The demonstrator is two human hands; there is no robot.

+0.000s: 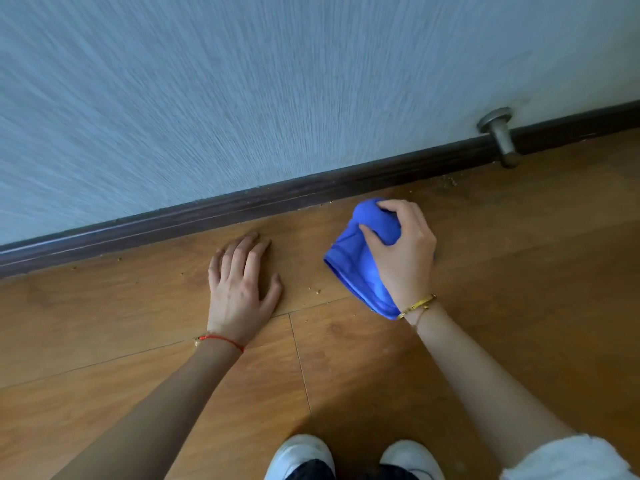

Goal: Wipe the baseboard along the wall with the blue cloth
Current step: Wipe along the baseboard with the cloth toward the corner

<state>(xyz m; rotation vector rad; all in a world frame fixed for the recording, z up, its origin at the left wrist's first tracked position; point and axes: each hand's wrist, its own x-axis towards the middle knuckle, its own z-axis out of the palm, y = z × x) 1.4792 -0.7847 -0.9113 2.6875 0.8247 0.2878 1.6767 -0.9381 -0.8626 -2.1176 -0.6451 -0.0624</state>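
Note:
A dark brown baseboard [277, 199] runs along the foot of the pale blue textured wall, slanting from lower left to upper right. My right hand [403, 251] grips a bunched blue cloth [360, 261] on the wooden floor, a short way in front of the baseboard and apart from it. My left hand [242, 285] lies flat on the floor with its fingers spread, holding nothing, its fingertips just short of the baseboard.
A grey metal door stopper [500, 135] sticks out from the baseboard at the right. Small crumbs lie on the wooden floor [138, 327] near the baseboard. My two white shoes [301, 455] show at the bottom edge.

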